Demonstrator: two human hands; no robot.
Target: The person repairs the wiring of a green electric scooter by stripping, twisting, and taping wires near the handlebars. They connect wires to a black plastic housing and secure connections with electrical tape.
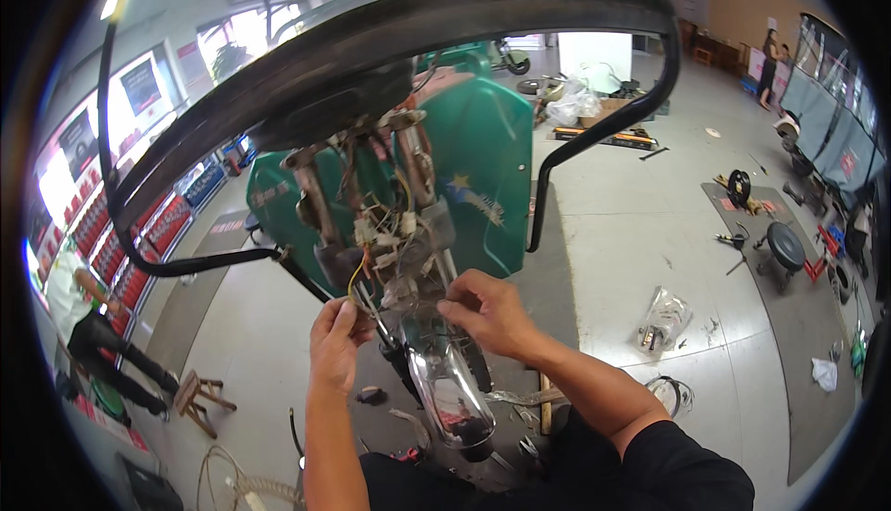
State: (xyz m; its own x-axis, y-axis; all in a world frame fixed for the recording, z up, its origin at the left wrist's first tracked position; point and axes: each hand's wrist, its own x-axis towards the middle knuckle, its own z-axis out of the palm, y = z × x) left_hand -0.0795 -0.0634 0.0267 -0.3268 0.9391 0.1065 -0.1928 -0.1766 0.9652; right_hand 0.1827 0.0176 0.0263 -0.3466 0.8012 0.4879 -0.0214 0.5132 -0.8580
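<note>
Before me stands the stripped front end of a three-wheeler or scooter, with green body panels [487, 177] behind it. A loose bundle of wires with white connectors [409, 223] hangs between the worn fork tubes [415, 152]. My left hand [339, 340] pinches a yellow wire [356, 276] between thumb and fingers, left of the bundle. Across from it, my right hand [491, 309] has thumb and forefinger close together beside the right fork leg. Whether something thin lies between them cannot be made out. Below both hands is a chrome front mudguard [445, 382].
A black tubular frame [418, 20] arches over the work. Pliers [529, 447] lie on the floor mat below. On the right are a plastic bag of parts [663, 319] and a round wheeled stool [786, 246]. A wooden stool [200, 399] and a person [90, 309] are left.
</note>
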